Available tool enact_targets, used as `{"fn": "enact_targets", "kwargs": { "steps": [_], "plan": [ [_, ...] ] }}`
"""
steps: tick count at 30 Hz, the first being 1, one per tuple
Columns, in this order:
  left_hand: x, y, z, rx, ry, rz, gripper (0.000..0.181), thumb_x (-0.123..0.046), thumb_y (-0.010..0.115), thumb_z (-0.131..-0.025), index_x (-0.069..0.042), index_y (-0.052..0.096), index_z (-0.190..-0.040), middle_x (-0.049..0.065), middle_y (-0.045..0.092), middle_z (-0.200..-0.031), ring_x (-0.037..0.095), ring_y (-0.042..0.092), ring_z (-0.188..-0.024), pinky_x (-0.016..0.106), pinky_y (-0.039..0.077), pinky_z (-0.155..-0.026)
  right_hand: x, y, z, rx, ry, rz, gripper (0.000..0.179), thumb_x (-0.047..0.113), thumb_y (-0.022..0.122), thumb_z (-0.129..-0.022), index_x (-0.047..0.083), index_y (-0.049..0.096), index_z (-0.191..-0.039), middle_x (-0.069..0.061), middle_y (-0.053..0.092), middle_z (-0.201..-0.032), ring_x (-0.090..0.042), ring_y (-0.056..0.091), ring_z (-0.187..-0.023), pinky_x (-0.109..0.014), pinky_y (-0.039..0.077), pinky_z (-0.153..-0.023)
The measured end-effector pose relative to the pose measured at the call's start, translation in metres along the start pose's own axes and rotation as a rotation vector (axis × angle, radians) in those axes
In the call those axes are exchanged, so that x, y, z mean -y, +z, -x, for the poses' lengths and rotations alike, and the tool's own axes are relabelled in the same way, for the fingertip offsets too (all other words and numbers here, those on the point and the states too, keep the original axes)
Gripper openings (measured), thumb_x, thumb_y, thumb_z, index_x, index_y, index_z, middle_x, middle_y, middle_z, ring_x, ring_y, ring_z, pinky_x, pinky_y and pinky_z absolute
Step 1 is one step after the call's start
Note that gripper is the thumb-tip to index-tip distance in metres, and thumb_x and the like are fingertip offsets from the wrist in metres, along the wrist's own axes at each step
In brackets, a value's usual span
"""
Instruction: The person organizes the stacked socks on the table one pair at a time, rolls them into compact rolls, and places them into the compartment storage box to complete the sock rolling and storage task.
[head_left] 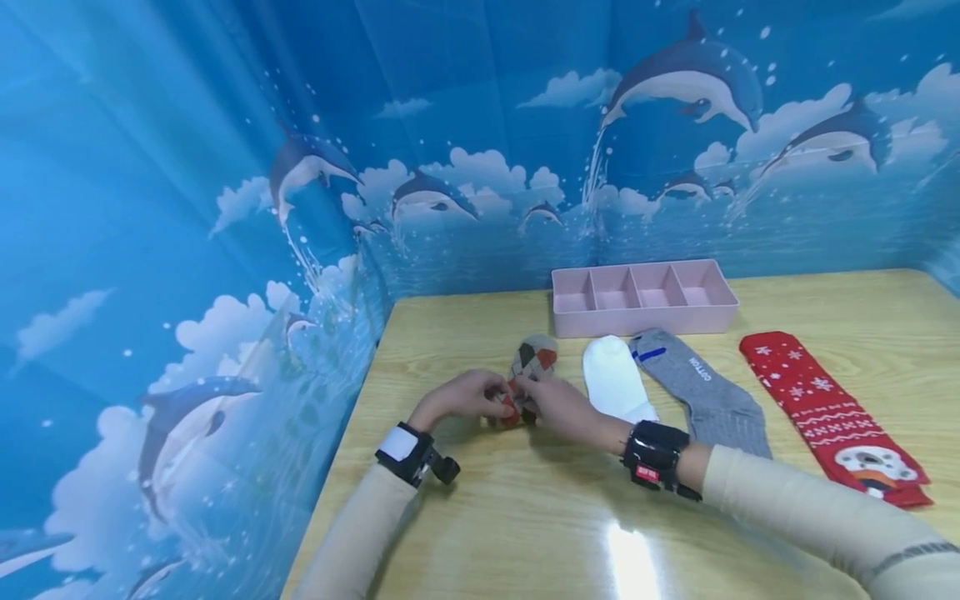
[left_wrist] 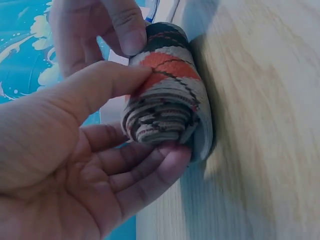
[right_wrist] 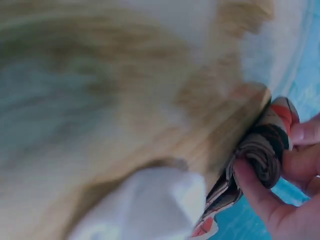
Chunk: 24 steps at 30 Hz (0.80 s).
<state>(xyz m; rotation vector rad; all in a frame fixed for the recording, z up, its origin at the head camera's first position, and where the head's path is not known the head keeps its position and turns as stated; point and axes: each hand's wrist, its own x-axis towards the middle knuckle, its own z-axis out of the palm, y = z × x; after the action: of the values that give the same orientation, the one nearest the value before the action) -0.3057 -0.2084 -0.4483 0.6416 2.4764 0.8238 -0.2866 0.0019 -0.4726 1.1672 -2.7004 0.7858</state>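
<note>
An argyle sock, grey with red and dark diamonds, lies partly rolled up on the table, its flat end pointing away from me. My left hand grips the left end of the roll. In the left wrist view its thumb presses the top of the rolled sock, with fingers curled beneath the spiral end. My right hand holds the other end. In the right wrist view, fingers and thumb pinch round the coiled sock. A white sock lies just right of the right hand.
A pink box with several compartments stands at the back of the wooden table. A grey sock and a red patterned sock lie flat to the right. Behind hangs a blue dolphin-print curtain.
</note>
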Motion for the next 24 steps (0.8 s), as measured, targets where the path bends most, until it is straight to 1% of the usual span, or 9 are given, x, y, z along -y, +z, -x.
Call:
{"fn": "enact_targets", "kwargs": {
  "steps": [2, 4, 8, 11, 13, 16, 19, 21, 24],
  "plan": [
    [0.001, -0.001, -0.003, 0.027, -0.006, 0.031, 0.019, -0.015, 0.069, -0.096, -0.002, 0.07, -0.11, 0.003, 0.071, -0.09, 0.007, 0.061, -0.069, 0.021, 0.048, -0.063, 0.0, 0.004, 0.006, -0.039, -0.024, 0.091, 0.014, 0.007, 0.071, -0.09, 0.006, 0.064, -0.102, -0.007, 0.058, -0.091, -0.016, 0.057, -0.069, -0.025, 0.046, -0.054],
    [0.002, -0.003, -0.007, 0.066, -0.012, 0.088, 0.016, -0.014, 0.066, -0.097, -0.001, 0.07, -0.106, 0.0, 0.069, -0.088, 0.007, 0.06, -0.07, 0.022, 0.05, -0.063, 0.0, 0.007, 0.01, -0.07, -0.052, 0.158, 0.02, 0.015, 0.076, -0.088, 0.006, 0.066, -0.103, -0.008, 0.058, -0.096, -0.017, 0.058, -0.072, -0.027, 0.048, -0.054],
    [0.007, -0.007, -0.016, 0.16, -0.048, 0.265, 0.016, -0.012, 0.061, -0.101, 0.002, 0.067, -0.101, -0.001, 0.062, -0.083, 0.009, 0.062, -0.07, 0.024, 0.054, -0.066, -0.003, 0.009, 0.013, -0.128, -0.108, 0.264, 0.031, 0.014, 0.082, -0.081, 0.002, 0.069, -0.106, -0.01, 0.059, -0.1, -0.022, 0.058, -0.083, -0.033, 0.052, -0.059],
    [0.01, -0.008, -0.019, 0.176, -0.092, 0.348, 0.019, -0.015, 0.059, -0.103, 0.004, 0.066, -0.103, 0.0, 0.061, -0.08, 0.01, 0.063, -0.066, 0.026, 0.057, -0.065, -0.003, 0.008, 0.009, -0.121, -0.1, 0.261, 0.026, 0.008, 0.082, -0.079, 0.0, 0.07, -0.101, -0.013, 0.061, -0.099, -0.025, 0.06, -0.087, -0.037, 0.056, -0.065],
    [0.012, -0.007, -0.02, 0.141, -0.114, 0.357, 0.021, -0.018, 0.059, -0.104, 0.002, 0.063, -0.104, 0.0, 0.06, -0.076, 0.01, 0.063, -0.061, 0.026, 0.057, -0.062, -0.003, 0.006, 0.005, -0.086, -0.069, 0.226, 0.021, 0.005, 0.08, -0.079, 0.0, 0.071, -0.098, -0.013, 0.065, -0.096, -0.027, 0.063, -0.086, -0.039, 0.057, -0.068],
    [0.012, -0.002, -0.021, 0.049, -0.13, 0.345, 0.022, -0.022, 0.061, -0.103, -0.001, 0.058, -0.108, 0.001, 0.057, -0.071, 0.012, 0.062, -0.056, 0.028, 0.056, -0.059, -0.005, 0.001, -0.001, -0.03, -0.015, 0.131, 0.018, 0.001, 0.077, -0.078, 0.001, 0.071, -0.095, -0.012, 0.067, -0.091, -0.026, 0.066, -0.082, -0.04, 0.057, -0.07],
    [0.012, 0.002, -0.021, -0.079, -0.103, 0.242, 0.022, -0.027, 0.064, -0.101, -0.006, 0.057, -0.104, 0.001, 0.055, -0.065, 0.013, 0.061, -0.053, 0.028, 0.053, -0.055, -0.009, -0.005, -0.006, 0.018, 0.037, 0.017, 0.018, 0.002, 0.076, -0.079, 0.005, 0.071, -0.096, -0.005, 0.065, -0.082, -0.02, 0.063, -0.075, -0.034, 0.053, -0.065],
    [0.012, 0.005, -0.022, -0.168, -0.067, 0.144, 0.021, -0.029, 0.066, -0.1, -0.009, 0.061, -0.099, 0.0, 0.058, -0.069, 0.012, 0.059, -0.055, 0.026, 0.05, -0.054, -0.012, -0.009, -0.009, 0.043, 0.069, -0.056, 0.015, 0.004, 0.076, -0.081, 0.007, 0.068, -0.094, -0.002, 0.061, -0.077, -0.015, 0.057, -0.07, -0.029, 0.047, -0.061],
    [0.012, 0.007, -0.022, -0.279, -0.012, 0.014, 0.02, -0.032, 0.067, -0.099, -0.014, 0.071, -0.092, -0.002, 0.061, -0.075, 0.011, 0.056, -0.059, 0.024, 0.044, -0.055, -0.015, -0.014, -0.014, 0.071, 0.096, -0.136, 0.02, 0.008, 0.078, -0.084, 0.004, 0.066, -0.099, -0.003, 0.061, -0.077, -0.012, 0.053, -0.066, -0.025, 0.042, -0.058]
  ]
}}
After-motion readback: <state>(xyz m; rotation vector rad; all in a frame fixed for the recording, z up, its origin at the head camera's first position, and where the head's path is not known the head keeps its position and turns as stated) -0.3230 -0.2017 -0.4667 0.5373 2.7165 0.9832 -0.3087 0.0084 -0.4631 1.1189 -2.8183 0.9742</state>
